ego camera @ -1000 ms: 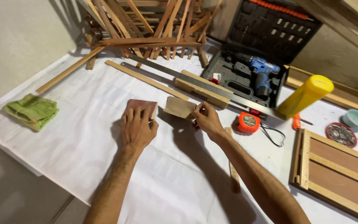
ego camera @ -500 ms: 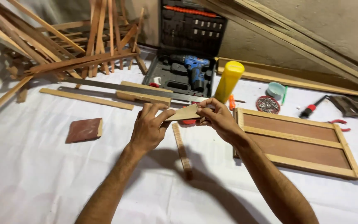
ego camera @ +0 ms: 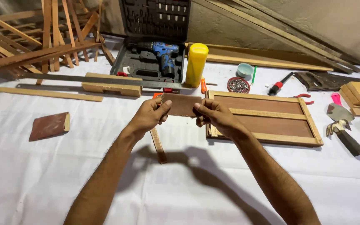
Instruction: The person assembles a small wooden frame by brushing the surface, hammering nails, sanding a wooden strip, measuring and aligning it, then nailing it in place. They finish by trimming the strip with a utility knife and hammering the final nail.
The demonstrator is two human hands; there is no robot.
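Observation:
Both hands hold one small brown sheet of sandpaper [ego camera: 181,104] flat above the white-covered table. My left hand [ego camera: 150,116] pinches its left edge and my right hand [ego camera: 212,116] pinches its right edge. Under my left hand a short wooden strip [ego camera: 158,145] lies on the cloth. A wooden framed panel [ego camera: 263,118] lies just right of my right hand.
A second sandpaper block [ego camera: 48,125] lies at the left. Behind are a wooden block [ego camera: 111,88], a long metal ruler [ego camera: 84,79], an open drill case with a blue drill [ego camera: 163,52], a yellow bottle [ego camera: 196,64], a tin of nails [ego camera: 238,84], a hammer [ego camera: 342,135] and stacked laths [ego camera: 42,37].
The view has swung right and closer. The sandpaper, held tilted before, is now flat and facing me between both hands, nearer the framed panel.

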